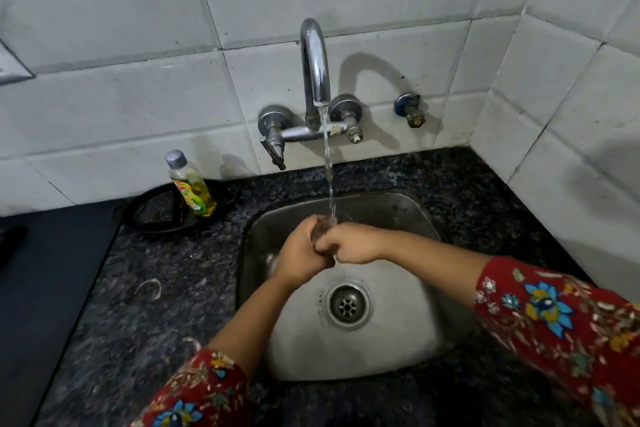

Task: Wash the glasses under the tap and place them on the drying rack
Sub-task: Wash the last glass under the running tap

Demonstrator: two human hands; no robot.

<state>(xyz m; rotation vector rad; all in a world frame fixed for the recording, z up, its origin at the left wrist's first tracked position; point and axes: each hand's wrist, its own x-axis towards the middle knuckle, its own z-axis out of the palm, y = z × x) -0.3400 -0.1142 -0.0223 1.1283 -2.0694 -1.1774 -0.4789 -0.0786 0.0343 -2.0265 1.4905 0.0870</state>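
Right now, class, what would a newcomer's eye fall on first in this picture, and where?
A thin stream of water falls from the curved chrome tap at centre onto the left hand and right hand, which grip a small dark object over the steel sink. A yellow dish-soap bottle stands by the tiled wall, left of the sink.

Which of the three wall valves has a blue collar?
The lone valve far right of the tap; the tap's left valve and right valve are plain chrome.
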